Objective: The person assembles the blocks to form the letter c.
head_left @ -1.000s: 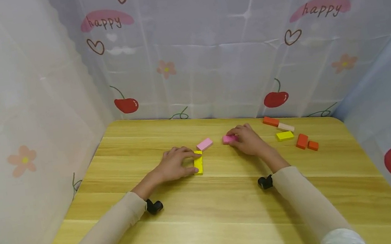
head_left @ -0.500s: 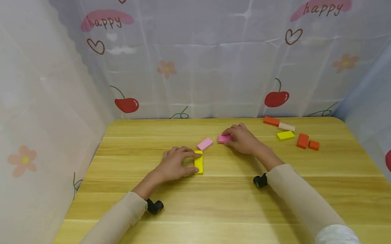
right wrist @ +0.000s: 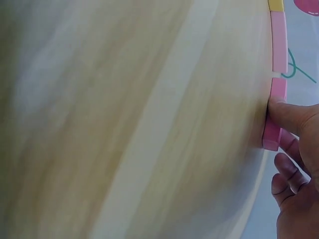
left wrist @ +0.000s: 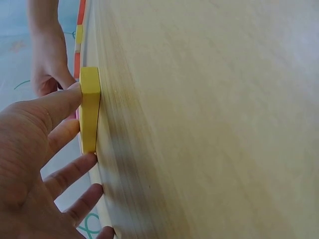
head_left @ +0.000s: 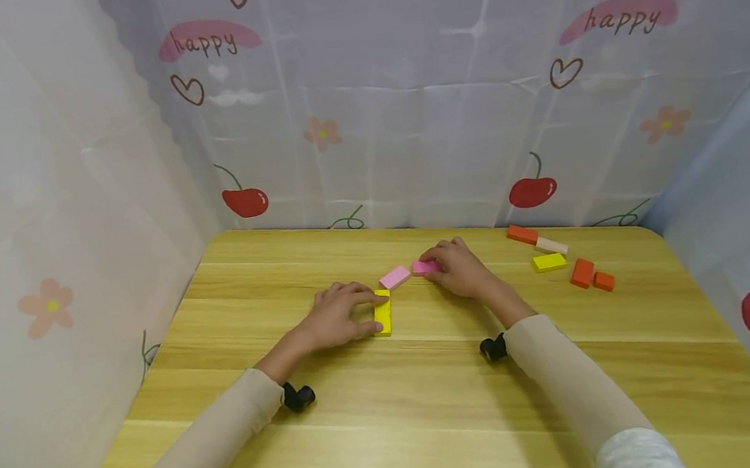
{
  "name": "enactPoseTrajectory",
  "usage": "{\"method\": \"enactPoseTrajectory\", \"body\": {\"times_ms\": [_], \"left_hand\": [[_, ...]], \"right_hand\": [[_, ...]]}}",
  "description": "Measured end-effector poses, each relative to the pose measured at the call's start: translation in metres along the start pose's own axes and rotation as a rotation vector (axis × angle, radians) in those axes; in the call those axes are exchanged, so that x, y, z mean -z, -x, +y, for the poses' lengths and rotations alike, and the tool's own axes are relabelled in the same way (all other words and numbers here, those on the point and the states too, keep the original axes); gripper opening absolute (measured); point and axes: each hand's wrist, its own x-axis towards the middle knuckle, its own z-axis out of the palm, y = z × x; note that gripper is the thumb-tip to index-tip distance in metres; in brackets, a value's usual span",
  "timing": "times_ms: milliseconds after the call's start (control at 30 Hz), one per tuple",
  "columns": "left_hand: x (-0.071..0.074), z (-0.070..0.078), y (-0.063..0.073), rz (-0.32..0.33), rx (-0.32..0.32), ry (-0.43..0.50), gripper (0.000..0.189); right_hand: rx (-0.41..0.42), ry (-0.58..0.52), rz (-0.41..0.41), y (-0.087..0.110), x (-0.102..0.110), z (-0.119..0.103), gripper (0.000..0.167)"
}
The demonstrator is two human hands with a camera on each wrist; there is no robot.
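Note:
In the head view my left hand [head_left: 339, 316] holds a yellow block [head_left: 383, 314] flat on the table, thumb near its front end and index finger near its back end. The left wrist view shows the thumb against the side of this yellow block [left wrist: 90, 109], other fingers spread beyond. A light pink block [head_left: 395, 277] lies slantwise at its far end. To the right of that, my right hand [head_left: 461, 270] pinches a darker pink block [head_left: 425, 267] between thumb and fingers. In the right wrist view a narrow gap separates the darker pink block [right wrist: 272, 134] from the light pink block [right wrist: 279, 42].
At the back right of the wooden table [head_left: 375, 442] lie an orange-red block [head_left: 522, 234], a pale block [head_left: 552, 245], another yellow block [head_left: 549, 263], a red block [head_left: 582, 273] and a small orange block [head_left: 604, 281]. A printed curtain [head_left: 419, 140] hangs behind the table and at both sides.
My right hand has slid the darker pink block leftward, narrowing its gap to the light pink block. The left hand and its yellow block have stayed in place.

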Motion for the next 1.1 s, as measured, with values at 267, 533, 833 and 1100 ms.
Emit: {"method": "enactPoseTrajectory", "body": {"times_ms": [267, 533, 833, 1100], "left_hand": [[0.0, 0.0, -0.001, -0.004, 0.003, -0.008, 0.053], [0.001, 0.001, 0.0, -0.003, 0.013, -0.01, 0.054], [0.001, 0.003, 0.0, 0.007, 0.012, 0.01, 0.053], [0.001, 0.003, 0.0, 0.002, 0.012, 0.019, 0.053]], "right_hand": [[-0.001, -0.005, -0.002, -0.002, -0.001, -0.004, 0.033], [-0.011, -0.007, 0.006, -0.003, -0.004, -0.001, 0.034], [0.002, -0.006, 0.013, 0.002, 0.001, 0.0, 0.042], [-0.07, -0.071, 0.031, 0.017, 0.009, 0.012, 0.05]]}}
